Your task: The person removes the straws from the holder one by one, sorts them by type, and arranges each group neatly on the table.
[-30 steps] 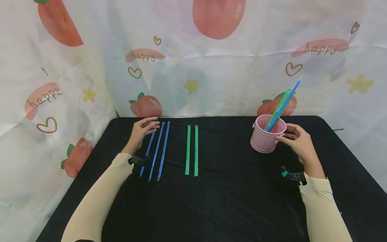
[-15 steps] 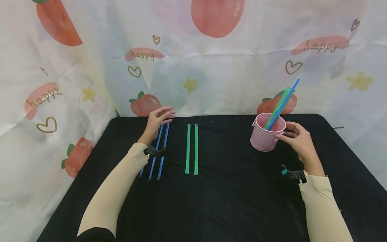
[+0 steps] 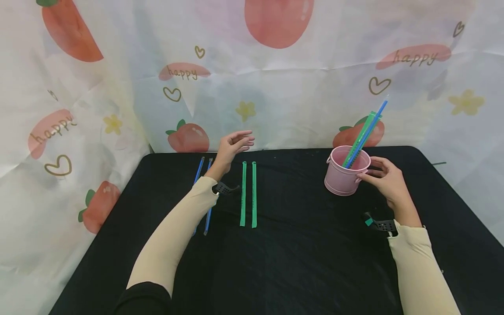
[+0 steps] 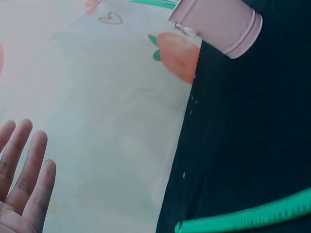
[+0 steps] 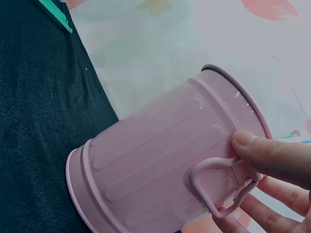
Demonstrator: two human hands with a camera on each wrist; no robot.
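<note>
My left hand (image 3: pixel 230 153) hovers over the table's far edge, fingers extended and holding nothing. Its fingers (image 4: pixel 34 170) show straight and bare in the left wrist view. Below that arm lie several slim blue pencil-like sticks (image 3: pixel 199 168), partly hidden by the sleeve. Just right of them are two green rulers (image 3: pixel 243 194), side by side; one ruler (image 4: pixel 252 216) shows tick marks. With its thumb outside near the rim, my right hand (image 3: pixel 393 186) grips a pink bucket (image 3: pixel 341 177) by its side handle (image 5: pixel 218 182). A blue stick (image 3: pixel 368 131) and green ruler material (image 3: pixel 359 138) lean inside.
A black cloth (image 3: pixel 291 253) covers the table. Behind and at the left hangs a pale printed curtain (image 3: pixel 291 105) with fruit, hearts and "happy" lettering, meeting the table's far edge.
My left hand has moved right from above the blue sticks to near the green rulers' far ends, still holding nothing. My right hand and the bucket have stayed in place.
</note>
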